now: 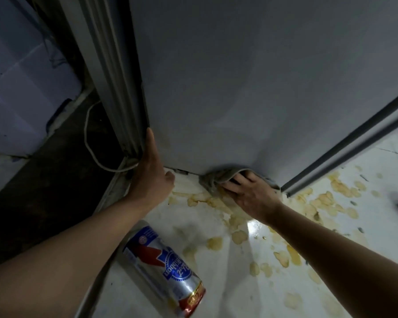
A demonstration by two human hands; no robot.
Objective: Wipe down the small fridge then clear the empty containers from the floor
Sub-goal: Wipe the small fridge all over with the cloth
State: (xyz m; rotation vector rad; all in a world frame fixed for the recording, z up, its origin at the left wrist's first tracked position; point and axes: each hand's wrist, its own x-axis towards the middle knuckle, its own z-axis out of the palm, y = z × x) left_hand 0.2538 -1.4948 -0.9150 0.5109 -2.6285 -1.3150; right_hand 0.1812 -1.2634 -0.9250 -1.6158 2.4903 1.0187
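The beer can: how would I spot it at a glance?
Start at the grey fridge and look down to the stained white floor. Beside the left forearm lies the beer can, tipped on its side. It is silver with a blue ribbon badge and red band.

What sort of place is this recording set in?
Probably a neglected home kitchen or utility corner: a small fridge on a white floor with yellow stains, and a beer can lying there.
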